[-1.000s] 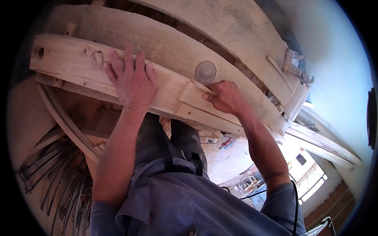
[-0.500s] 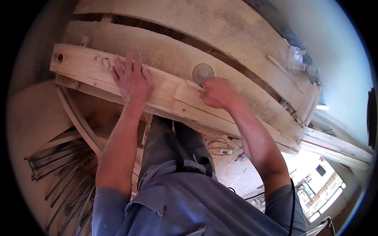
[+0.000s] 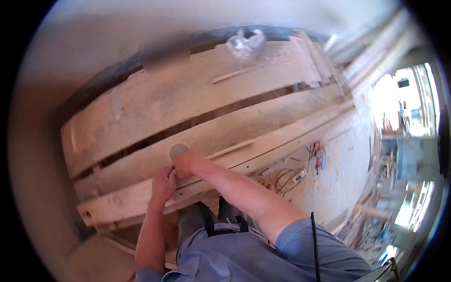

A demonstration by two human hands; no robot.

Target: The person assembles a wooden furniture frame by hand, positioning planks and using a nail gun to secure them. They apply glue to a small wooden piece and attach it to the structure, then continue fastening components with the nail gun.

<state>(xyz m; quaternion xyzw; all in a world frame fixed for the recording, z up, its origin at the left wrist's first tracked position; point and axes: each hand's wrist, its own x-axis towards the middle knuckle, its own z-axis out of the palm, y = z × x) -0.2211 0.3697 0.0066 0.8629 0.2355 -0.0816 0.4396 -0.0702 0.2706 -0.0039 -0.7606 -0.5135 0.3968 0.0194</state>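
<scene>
A long pale wooden beam (image 3: 117, 199) with a dark round hole near its left end lies along the near edge of the plank bench. Around the handle of a tool with a round greyish head, apparently a mallet (image 3: 179, 150), my right hand (image 3: 187, 163) is closed, just over the beam. My left hand (image 3: 163, 184) is right beside it, fingers curled in; whatever they hold is hidden. A thin wood strip (image 3: 231, 149) rests on the beam to the right of my hands.
Behind the beam the broad bench planks (image 3: 155, 105) have a dark gap between them. A crumpled clear plastic bag (image 3: 245, 43) sits at the far edge. On the floor to the right lie a coiled cord (image 3: 284, 181) and red-handled tools (image 3: 318, 160).
My view has swung to the right. My left hand, earlier spread flat on the beam, is now curled close to my right hand, which still holds the round-headed tool.
</scene>
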